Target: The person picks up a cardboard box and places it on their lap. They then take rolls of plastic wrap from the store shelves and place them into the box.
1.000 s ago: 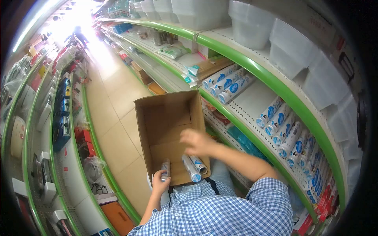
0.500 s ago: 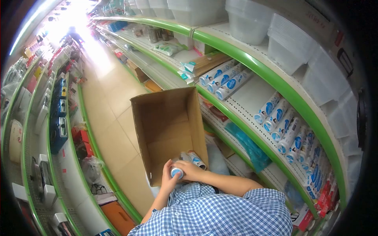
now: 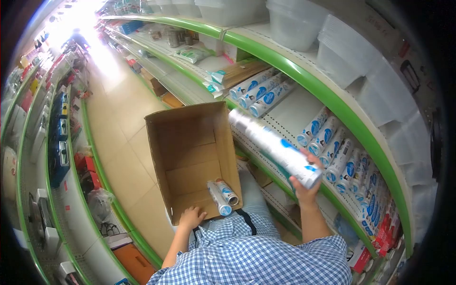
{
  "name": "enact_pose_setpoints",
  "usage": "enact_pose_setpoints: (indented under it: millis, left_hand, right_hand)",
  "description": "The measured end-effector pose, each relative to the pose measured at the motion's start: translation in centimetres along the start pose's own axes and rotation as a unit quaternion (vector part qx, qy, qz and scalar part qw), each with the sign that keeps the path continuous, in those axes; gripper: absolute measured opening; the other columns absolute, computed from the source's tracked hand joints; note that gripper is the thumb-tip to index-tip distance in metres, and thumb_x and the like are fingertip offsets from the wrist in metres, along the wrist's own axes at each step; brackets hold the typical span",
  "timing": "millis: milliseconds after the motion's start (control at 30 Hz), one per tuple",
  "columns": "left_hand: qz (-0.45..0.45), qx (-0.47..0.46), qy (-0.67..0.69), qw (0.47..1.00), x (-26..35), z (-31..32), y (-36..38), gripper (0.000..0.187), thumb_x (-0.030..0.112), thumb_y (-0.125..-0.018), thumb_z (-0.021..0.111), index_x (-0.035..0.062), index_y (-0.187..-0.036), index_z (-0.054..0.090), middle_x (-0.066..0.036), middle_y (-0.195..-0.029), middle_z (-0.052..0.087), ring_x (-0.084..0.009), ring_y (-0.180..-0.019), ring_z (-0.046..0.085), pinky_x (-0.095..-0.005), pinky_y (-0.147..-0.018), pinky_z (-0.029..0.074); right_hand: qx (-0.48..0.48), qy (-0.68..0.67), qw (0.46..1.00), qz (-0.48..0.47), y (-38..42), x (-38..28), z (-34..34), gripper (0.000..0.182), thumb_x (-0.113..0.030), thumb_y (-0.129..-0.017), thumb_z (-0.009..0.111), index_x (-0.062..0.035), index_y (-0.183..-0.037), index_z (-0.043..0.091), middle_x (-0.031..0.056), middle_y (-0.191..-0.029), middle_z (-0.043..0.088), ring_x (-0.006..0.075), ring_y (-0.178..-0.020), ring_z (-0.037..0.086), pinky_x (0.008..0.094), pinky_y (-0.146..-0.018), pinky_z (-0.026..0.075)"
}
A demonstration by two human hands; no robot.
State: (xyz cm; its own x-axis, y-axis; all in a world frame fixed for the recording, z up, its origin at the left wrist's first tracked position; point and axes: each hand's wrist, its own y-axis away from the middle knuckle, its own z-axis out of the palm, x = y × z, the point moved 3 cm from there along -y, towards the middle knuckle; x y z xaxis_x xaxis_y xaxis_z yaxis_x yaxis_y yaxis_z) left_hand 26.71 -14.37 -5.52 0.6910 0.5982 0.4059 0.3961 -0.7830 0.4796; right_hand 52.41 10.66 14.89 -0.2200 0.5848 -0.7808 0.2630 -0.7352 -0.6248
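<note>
My right hand point(image 3: 306, 178) grips the lower end of a white and blue tube point(image 3: 275, 148), which is slanted in front of the right shelf and slightly blurred. My left hand point(image 3: 192, 218) rests on the near edge of an open cardboard box point(image 3: 187, 164), fingers spread and holding nothing. Inside the box, at its near right corner, two more tubes point(image 3: 219, 198) lie side by side. On the shelf, three tubes point(image 3: 259, 92) lie together beyond the held one, and a row of several tubes point(image 3: 338, 159) lies to its right.
Green-edged shelves point(image 3: 304, 80) curve along the right, with clear plastic tubs point(image 3: 349, 52) above. Another shelf unit point(image 3: 90, 147) with boxed goods stands on the left. A tiled aisle floor point(image 3: 116, 114) runs between them.
My right hand has moved from the box to the right, with a tube now held out by the shelf. My left hand has let go of the tube and moved to the box edge.
</note>
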Motion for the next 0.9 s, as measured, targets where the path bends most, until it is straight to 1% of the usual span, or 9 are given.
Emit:
enact_pose_setpoints:
  millis: [100,133,233,267,400,567,733,833,900]
  left_hand:
    - [0.000,-0.003,-0.010,1.000,-0.3,0.8,-0.1,0.048,0.048,-0.085,0.048,0.0122,-0.115,0.058,-0.014,-0.119,0.055,-0.0348,-0.112,0.049,-0.0470,-0.094,0.038]
    - [0.000,-0.005,-0.010,1.000,-0.1,0.4,0.0,0.048,0.048,-0.084,0.049,0.0127,-0.116,0.058,-0.014,-0.119,0.055,-0.0351,-0.112,0.049,-0.0466,-0.094,0.038]
    - [0.000,-0.012,-0.009,1.000,0.2,0.3,0.2,0.049,0.050,-0.084,0.049,0.0135,-0.116,0.058,-0.014,-0.118,0.055,-0.0349,-0.112,0.048,-0.0472,-0.094,0.037]
    - [0.001,-0.014,-0.009,1.000,0.2,0.2,0.2,0.050,0.051,-0.084,0.048,0.0136,-0.116,0.058,-0.014,-0.118,0.055,-0.0346,-0.113,0.048,-0.0476,-0.095,0.036]
    - [0.016,-0.026,-0.018,0.999,0.2,0.2,0.3,0.058,0.057,-0.079,0.051,0.0142,-0.118,0.058,-0.014,-0.121,0.054,-0.0349,-0.116,0.046,-0.0484,-0.097,0.034]
    - [0.044,-0.050,-0.039,0.997,0.8,-0.3,0.9,0.067,0.061,-0.072,0.058,0.0157,-0.122,0.055,-0.013,-0.126,0.051,-0.0349,-0.120,0.043,-0.0496,-0.099,0.032]
    - [0.058,-0.018,-0.051,0.997,-0.2,1.0,0.5,0.065,0.053,-0.069,0.065,0.0170,-0.122,0.054,-0.011,-0.124,0.053,-0.0348,-0.115,0.046,-0.0462,-0.096,0.037]
    - [0.055,-0.007,-0.064,0.996,-0.3,1.2,0.6,0.063,0.048,-0.068,0.068,0.0191,-0.122,0.054,-0.009,-0.122,0.054,-0.0333,-0.113,0.048,-0.0444,-0.095,0.039]
    - [0.055,-0.003,-0.069,0.996,-0.4,1.4,0.5,0.062,0.046,-0.068,0.069,0.0201,-0.122,0.054,-0.007,-0.122,0.054,-0.0318,-0.113,0.048,-0.0438,-0.095,0.039]
  right_hand:
    - [0.020,0.218,0.967,-0.133,-2.6,-1.5,-1.6,0.063,-0.014,-0.068,0.077,-0.0056,-0.120,0.042,0.0209,-0.124,0.048,0.0323,-0.114,0.048,0.0435,-0.097,0.039]
    - [0.028,0.262,0.953,-0.150,-3.5,-1.9,-1.3,0.059,-0.007,-0.068,0.074,-0.0043,-0.119,0.047,0.0195,-0.125,0.049,0.0325,-0.112,0.051,0.0411,-0.096,0.040]
    - [0.000,0.394,0.913,-0.106,-5.8,-0.7,-1.6,0.056,-0.003,-0.065,0.073,-0.0042,-0.117,0.053,0.0171,-0.124,0.051,0.0315,-0.111,0.052,0.0377,-0.095,0.041]
    - [0.003,0.394,0.914,-0.097,-6.5,0.5,-1.6,0.056,0.001,-0.063,0.071,-0.0063,-0.116,0.055,0.0146,-0.124,0.052,0.0313,-0.111,0.052,0.0357,-0.094,0.042]
    - [-0.067,0.406,0.909,-0.069,-8.0,4.5,-0.9,0.055,0.003,-0.064,0.067,-0.0088,-0.116,0.055,0.0144,-0.126,0.049,0.0338,-0.115,0.049,0.0378,-0.094,0.043]
    - [-0.150,0.462,0.873,-0.029,-9.6,9.8,0.7,0.053,0.001,-0.067,0.066,-0.0140,-0.117,0.054,0.0137,-0.131,0.044,0.0358,-0.116,0.047,0.0392,-0.093,0.044]
    - [-0.174,0.513,0.839,0.052,-10.8,13.6,2.1,0.053,0.004,-0.070,0.059,-0.0164,-0.119,0.053,0.0134,-0.135,0.040,0.0367,-0.122,0.041,0.0415,-0.096,0.041]
    - [-0.188,0.507,0.840,0.050,-11.0,15.8,2.6,0.051,0.004,-0.073,0.055,-0.0161,-0.119,0.054,0.0132,-0.137,0.039,0.0404,-0.124,0.038,0.0432,-0.100,0.038]
    - [-0.182,0.505,0.844,0.027,-11.0,16.1,3.0,0.051,0.007,-0.071,0.053,-0.0136,-0.118,0.055,0.0153,-0.134,0.041,0.0382,-0.123,0.039,0.0409,-0.101,0.036]
